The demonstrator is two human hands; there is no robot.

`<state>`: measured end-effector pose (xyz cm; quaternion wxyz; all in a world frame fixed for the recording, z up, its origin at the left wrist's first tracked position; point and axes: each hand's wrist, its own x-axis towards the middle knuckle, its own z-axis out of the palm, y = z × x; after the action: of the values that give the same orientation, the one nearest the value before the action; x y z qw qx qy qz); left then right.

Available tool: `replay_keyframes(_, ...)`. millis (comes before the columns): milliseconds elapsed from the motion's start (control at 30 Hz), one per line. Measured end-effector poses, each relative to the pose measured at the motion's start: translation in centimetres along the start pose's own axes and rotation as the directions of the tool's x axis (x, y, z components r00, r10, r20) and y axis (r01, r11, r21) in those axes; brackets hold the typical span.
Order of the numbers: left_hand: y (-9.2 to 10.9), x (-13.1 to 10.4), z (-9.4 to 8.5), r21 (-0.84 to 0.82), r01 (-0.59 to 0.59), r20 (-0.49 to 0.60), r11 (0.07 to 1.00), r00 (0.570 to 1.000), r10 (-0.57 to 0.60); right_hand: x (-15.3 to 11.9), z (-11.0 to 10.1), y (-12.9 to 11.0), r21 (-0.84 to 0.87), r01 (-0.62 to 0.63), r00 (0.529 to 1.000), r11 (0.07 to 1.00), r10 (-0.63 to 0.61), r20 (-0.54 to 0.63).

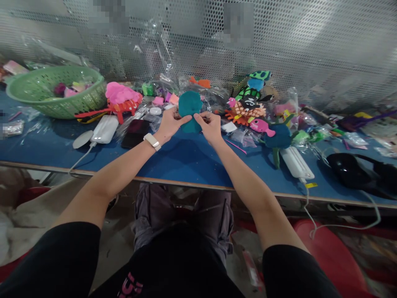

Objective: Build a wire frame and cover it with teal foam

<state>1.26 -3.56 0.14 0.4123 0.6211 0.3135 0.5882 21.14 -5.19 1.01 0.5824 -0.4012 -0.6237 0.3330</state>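
Observation:
A flat, rounded teal piece that looks like modelling clay (190, 103) is held up over the middle of the blue table. My left hand (170, 124) pinches its lower left edge with the thumb in front. On the other side, my right hand (211, 126) grips the lower right edge the same way, thumbs nearly meeting. Both hands are closed, and the fingers behind the piece are mostly hidden. Close to my right hand lie a small white piece (229, 127) and a thin purple stick (236, 146). A dark flat object (135, 133) rests near my left wrist.
At the left stand a green basket (62, 111), a pink-and-red crab-like figure (120, 97) and a white power bank (106, 129). To the right are several sea-creature figures, a teal turtle-like one (277, 134), another power bank (297, 163) and a black object (349, 169).

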Motion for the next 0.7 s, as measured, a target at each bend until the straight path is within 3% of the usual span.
replay_keyframes(333,-0.7,0.2,0.0,-0.031,0.011,-0.018,0.999,1.0,-0.012,0.1,0.0,-0.2,0.008,-0.017,1.0,1.0,0.017,-0.003)
replay_keyframes(700,0.9,-0.4,1.0,-0.194,0.115,0.023,0.974,0.993,-0.112,0.0,0.4,-0.2,0.115,-0.065,0.997,0.991,0.061,0.039)
